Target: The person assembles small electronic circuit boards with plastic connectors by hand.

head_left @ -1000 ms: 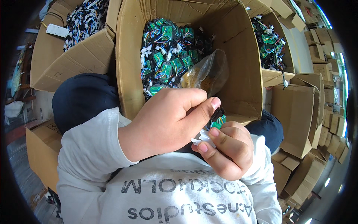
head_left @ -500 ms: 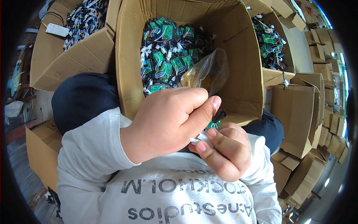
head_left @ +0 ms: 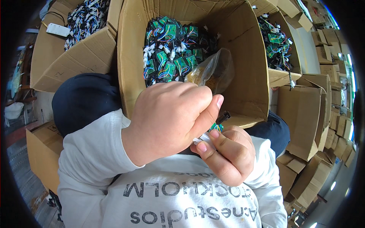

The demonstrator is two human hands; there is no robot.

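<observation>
Head view. Progress: I am seeing one green board (head_left: 216, 127) between the hands, right of centre; many wired boards (head_left: 166, 72) are lying in the open carton (head_left: 245, 57), upper centre. Which are finished, I cannot tell.
Right hand (head_left: 232, 155), right of centre: thumb and finger are pinching white connectors (head_left: 205, 136).
Left hand (head_left: 169, 117), centre: back is facing up, thumb is pointing upper right, beside a black part (head_left: 225, 116); its grip is hiding from me.

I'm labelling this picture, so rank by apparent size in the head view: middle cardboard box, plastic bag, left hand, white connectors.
1. Middle cardboard box
2. Left hand
3. Plastic bag
4. White connectors
The hand's nearness may enlarge it.
</observation>
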